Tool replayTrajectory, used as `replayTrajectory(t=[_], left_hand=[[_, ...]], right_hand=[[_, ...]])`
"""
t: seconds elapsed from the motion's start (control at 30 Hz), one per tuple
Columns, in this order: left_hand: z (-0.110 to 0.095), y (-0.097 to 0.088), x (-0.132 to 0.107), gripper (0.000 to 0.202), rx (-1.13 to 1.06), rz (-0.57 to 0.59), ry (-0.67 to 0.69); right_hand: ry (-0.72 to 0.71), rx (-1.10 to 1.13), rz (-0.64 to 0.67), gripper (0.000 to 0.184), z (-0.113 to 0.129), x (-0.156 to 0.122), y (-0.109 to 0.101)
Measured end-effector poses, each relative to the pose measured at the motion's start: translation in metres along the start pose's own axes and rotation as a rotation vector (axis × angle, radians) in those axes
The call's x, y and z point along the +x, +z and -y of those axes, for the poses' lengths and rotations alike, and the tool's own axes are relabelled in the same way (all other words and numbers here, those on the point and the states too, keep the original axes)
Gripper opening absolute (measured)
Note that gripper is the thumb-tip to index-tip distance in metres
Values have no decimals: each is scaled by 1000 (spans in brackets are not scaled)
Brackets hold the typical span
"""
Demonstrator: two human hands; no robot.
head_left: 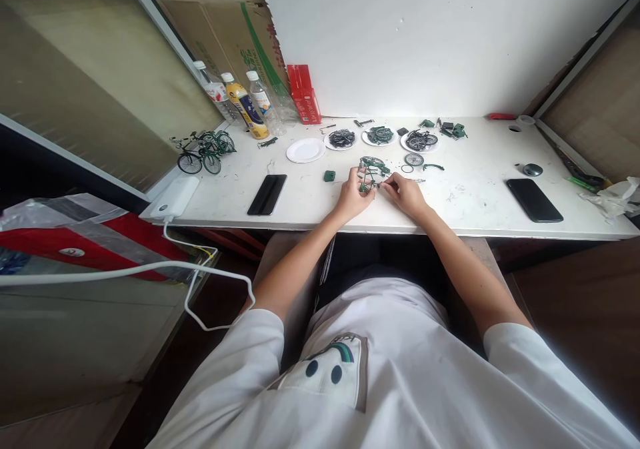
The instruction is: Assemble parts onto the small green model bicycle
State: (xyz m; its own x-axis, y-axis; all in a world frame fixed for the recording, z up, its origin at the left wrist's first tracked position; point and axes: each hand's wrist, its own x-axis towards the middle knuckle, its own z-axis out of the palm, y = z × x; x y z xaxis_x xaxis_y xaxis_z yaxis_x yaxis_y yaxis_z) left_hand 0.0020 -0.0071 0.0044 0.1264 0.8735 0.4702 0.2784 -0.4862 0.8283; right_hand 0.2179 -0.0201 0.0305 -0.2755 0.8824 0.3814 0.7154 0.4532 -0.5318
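Observation:
My left hand (354, 197) is closed round a partly built green model bicycle (373, 163), held just above the front part of the table. At the bicycle's right side, the fingers of my right hand (406, 195) are pinched together. What they grip is too small to make out; a thin piece shows near the fingertips. Just beyond my right hand lie a loose spoked wheel (414, 160), a thin black ring (407, 168) and a slim green part (433, 167). A small green block (329, 176) rests left of my left hand.
Paper plates hold black parts (343, 139), green parts (381, 135) and wheels (423, 141); another white plate (305, 150) sits left. Assembled model bicycles (205, 152), bottles (245, 105) and a red box (304, 95) stand behind. Phones (267, 194) (535, 200) lie either side.

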Motion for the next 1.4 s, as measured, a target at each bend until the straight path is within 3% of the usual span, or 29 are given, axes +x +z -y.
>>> replayTrajectory(t=[0.27, 1.4], left_hand=[[-1, 1, 0, 60, -11, 6, 30], [3, 2, 0, 63, -8, 27, 49]], right_hand=[[9, -39, -27, 47, 3, 0, -2], [7, 66, -18, 48, -9, 2, 6]])
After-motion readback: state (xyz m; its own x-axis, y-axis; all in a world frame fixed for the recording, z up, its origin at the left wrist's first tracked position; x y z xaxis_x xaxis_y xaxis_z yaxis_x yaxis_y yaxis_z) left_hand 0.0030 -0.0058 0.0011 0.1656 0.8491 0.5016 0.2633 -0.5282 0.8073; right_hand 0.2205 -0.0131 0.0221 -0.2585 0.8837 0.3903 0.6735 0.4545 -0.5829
